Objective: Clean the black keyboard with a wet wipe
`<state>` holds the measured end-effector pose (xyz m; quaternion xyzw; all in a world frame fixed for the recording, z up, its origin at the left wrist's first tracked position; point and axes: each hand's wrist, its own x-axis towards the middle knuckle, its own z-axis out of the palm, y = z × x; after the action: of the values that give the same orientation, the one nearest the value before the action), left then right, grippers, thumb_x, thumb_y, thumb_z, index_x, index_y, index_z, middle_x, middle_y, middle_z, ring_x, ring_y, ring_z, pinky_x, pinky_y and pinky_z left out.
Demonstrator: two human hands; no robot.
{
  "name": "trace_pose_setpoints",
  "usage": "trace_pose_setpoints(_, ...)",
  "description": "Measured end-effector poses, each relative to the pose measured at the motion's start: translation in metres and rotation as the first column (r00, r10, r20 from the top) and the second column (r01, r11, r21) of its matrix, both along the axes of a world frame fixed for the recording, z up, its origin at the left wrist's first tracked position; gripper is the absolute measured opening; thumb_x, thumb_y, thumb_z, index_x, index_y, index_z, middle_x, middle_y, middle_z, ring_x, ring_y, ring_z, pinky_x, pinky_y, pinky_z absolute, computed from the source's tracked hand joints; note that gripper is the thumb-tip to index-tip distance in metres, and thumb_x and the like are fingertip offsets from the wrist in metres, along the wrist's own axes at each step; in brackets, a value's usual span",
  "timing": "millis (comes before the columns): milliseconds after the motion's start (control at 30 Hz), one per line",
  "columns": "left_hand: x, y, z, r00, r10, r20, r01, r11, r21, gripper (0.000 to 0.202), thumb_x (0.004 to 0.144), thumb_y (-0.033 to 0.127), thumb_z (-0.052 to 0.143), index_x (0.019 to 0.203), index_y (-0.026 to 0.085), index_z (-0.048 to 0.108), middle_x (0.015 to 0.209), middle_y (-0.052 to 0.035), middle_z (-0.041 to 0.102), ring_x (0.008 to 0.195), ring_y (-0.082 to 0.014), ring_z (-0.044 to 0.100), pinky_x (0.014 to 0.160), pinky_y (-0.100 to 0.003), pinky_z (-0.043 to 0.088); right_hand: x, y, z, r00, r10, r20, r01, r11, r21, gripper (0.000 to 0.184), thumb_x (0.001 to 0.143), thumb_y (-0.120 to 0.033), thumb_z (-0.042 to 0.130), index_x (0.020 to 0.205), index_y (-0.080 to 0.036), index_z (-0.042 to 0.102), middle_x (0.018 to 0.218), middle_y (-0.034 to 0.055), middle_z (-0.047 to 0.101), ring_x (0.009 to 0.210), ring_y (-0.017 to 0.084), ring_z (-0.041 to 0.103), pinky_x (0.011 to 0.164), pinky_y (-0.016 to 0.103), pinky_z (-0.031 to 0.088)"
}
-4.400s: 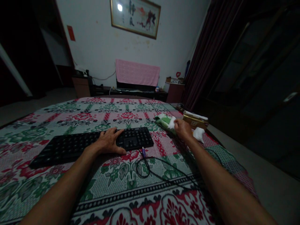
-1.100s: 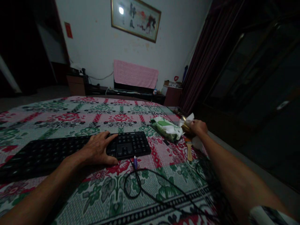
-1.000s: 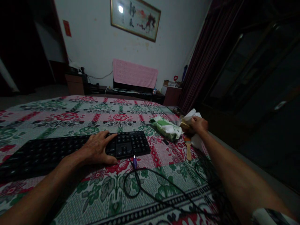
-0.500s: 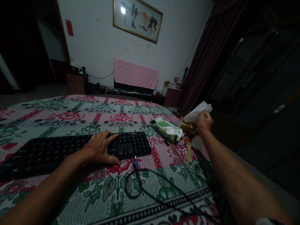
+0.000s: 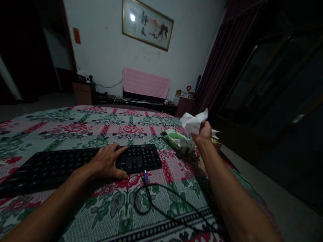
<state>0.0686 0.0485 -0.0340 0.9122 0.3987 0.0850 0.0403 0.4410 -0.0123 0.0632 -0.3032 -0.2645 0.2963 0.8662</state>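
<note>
A black computer keyboard (image 5: 135,161) lies on the flowered tablecloth. My left hand (image 5: 108,163) rests across it left of the number pad, fingers spread over the keys and thumb by the front edge. Raised to the right is my right hand (image 5: 205,131), closed on a crumpled white tissue (image 5: 193,122) that fans out on both sides. Below the tissue sits a green and white soft tissue pack (image 5: 178,139) with a sheet showing at its opening. A wooden-handled brush (image 5: 202,165) is mostly hidden by my right forearm.
A black cable (image 5: 164,213) with a purple plug (image 5: 145,176) loops in front of the keyboard. The tablecloth (image 5: 108,215) drops away at the right edge. Past the table are a low black stand, a pink towel (image 5: 146,84) and a dark curtain (image 5: 214,67).
My right hand has moved left with the white tissue, toward the keyboard, and its forearm now covers most of the brush. My left hand stays on the keyboard.
</note>
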Motion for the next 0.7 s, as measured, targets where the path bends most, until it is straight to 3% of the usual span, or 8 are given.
trace_pose_setpoints(33,0.000,-0.001,0.002,1.000,0.002,0.003,-0.002,1.000,-0.004,0.105,0.043,0.072,0.057,0.133,0.024,0.033,0.133,-0.0163,0.033,0.121,-0.0378,0.030,0.097,-0.047,0.023,-0.018,0.003,-0.003,0.992,0.122,-0.002,-0.122,0.992,0.016,0.017,0.075,-0.031,0.039,0.069,-0.021,0.051,0.059,-0.0045,0.059,0.057,0.011,0.058,0.056,0.025,0.049)
trace_pose_setpoints(133,0.000,-0.007,0.009,1.000,-0.003,-0.005,0.002,0.999,-0.035,0.108,0.041,0.073,0.057,0.134,0.025,0.030,0.135,-0.0153,0.033,0.121,-0.0373,0.030,0.098,-0.047,0.022,-0.072,0.010,-0.014,0.889,0.456,0.045,-0.456,0.890,-0.004,0.023,0.077,-0.041,0.042,0.084,-0.022,0.054,0.078,-0.0010,0.065,0.074,0.017,0.061,0.065,0.036,0.051)
trace_pose_setpoints(267,0.001,-0.014,0.018,1.000,-0.003,-0.030,0.001,0.998,-0.063,0.114,0.039,0.075,0.057,0.136,0.025,0.025,0.136,-0.0166,0.031,0.124,-0.0378,0.026,0.100,-0.052,0.013,-0.126,0.016,-0.030,0.761,0.646,-0.062,-0.648,0.761,-0.026,0.033,0.078,-0.049,0.041,0.082,-0.020,0.056,0.073,0.0008,0.065,0.073,0.017,0.061,0.073,0.035,0.049)
trace_pose_setpoints(433,-0.004,-0.013,0.021,1.000,0.001,0.031,0.002,0.996,-0.089,0.113,0.043,0.074,0.057,0.137,0.023,0.022,0.140,-0.0182,0.024,0.128,-0.0382,0.018,0.099,-0.058,0.009,-0.155,0.012,-0.049,0.695,0.718,-0.037,-0.711,0.680,-0.179,0.031,0.076,-0.045,0.046,0.085,-0.019,0.060,0.078,0.0035,0.067,0.079,0.020,0.062,0.074,0.032,0.049)
trace_pose_setpoints(567,-0.009,-0.009,0.031,0.972,-0.010,0.233,0.044,0.989,-0.144,0.104,0.050,0.067,0.060,0.136,0.020,0.026,0.140,-0.0148,0.027,0.128,-0.0354,0.019,0.101,-0.054,0.012,-0.158,0.005,-0.056,0.665,0.745,0.050,-0.701,0.645,-0.304,0.026,0.075,-0.035,0.048,0.090,-0.018,0.061,0.078,0.0036,0.068,0.076,0.019,0.062,0.072,0.031,0.048)
trace_pose_setpoints(700,-0.003,-0.011,0.044,0.803,0.044,0.595,0.173,0.937,-0.304,0.082,0.064,0.053,0.059,0.133,0.020,0.032,0.137,-0.0096,0.035,0.123,-0.0282,0.034,0.100,-0.040,0.027,-0.162,-0.001,-0.056,0.586,0.808,0.063,-0.722,0.555,-0.413,0.031,0.073,-0.036,0.048,0.092,-0.016,0.060,0.075,0.0052,0.067,0.070,0.020,0.062,0.069,0.032,0.048)
